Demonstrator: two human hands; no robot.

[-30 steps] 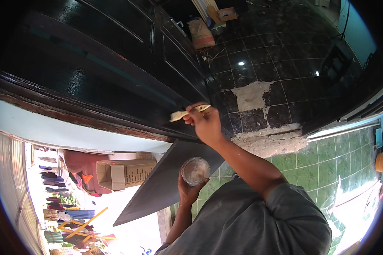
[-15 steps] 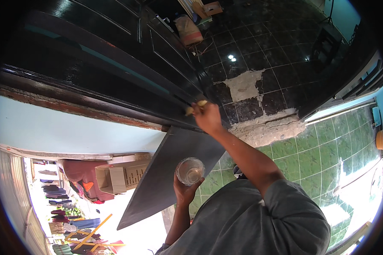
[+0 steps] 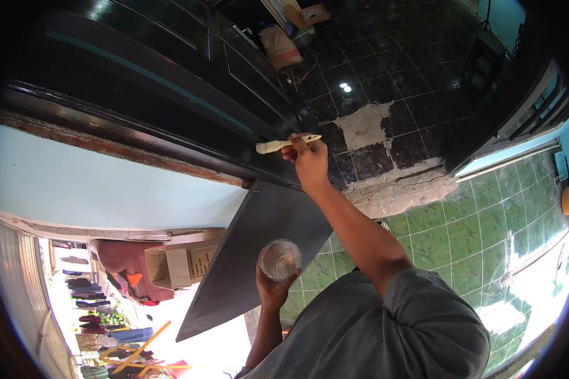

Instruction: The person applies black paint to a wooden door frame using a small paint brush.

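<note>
My right hand [image 3: 311, 161] is closed around the pale handle of a paintbrush [image 3: 273, 146]. The brush lies roughly level, its head pointing left against or just over the dark door frame [image 3: 234, 148]; whether the bristles touch it I cannot tell. Lower down, my left hand [image 3: 274, 285] is wrapped round a clear plastic cup [image 3: 280, 259], seen from above, with a little liquid at the bottom. Beneath the cup is a dark grey slanted board [image 3: 224, 287].
A black panelled door [image 3: 152, 38] fills the upper left. Broken tile and bare cement [image 3: 398, 189] mark the threshold between black tiles and green tiles [image 3: 480, 234]. A sack [image 3: 279, 49] stands inside. A cardboard box [image 3: 180, 265] sits outside by the pale blue wall [image 3: 107, 183].
My right hand has shifted slightly up, and the brush has turned so that its whole handle shows. The left hand with the cup has barely moved.
</note>
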